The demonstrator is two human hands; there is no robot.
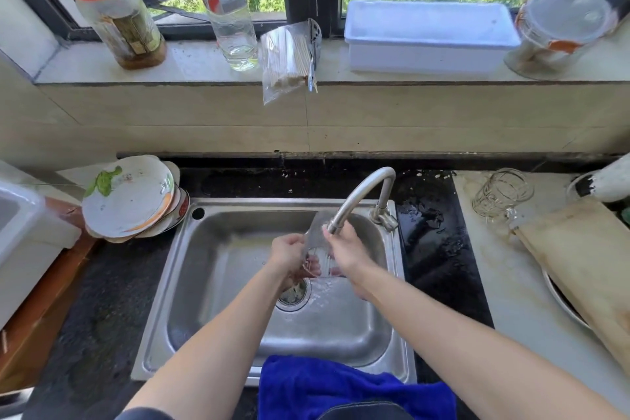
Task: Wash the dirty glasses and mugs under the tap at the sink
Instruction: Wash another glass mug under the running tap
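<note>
A clear drinking glass (317,249) is held tilted over the steel sink (218,283), right under the spout of the curved tap (361,194). Water runs down over the glass toward the drain (293,297). My left hand (289,254) grips the glass from its left side. My right hand (344,249) holds its right side, fingers against the rim. A second clear glass mug (501,191) stands on the pale counter to the right of the sink.
Stacked dirty plates (129,194) lean at the sink's left corner. A blue towel (341,385) hangs over the front edge. A wooden cutting board (586,269) lies over a metal bowl at right. Bottles, a chopstick bag and a white box sit on the windowsill.
</note>
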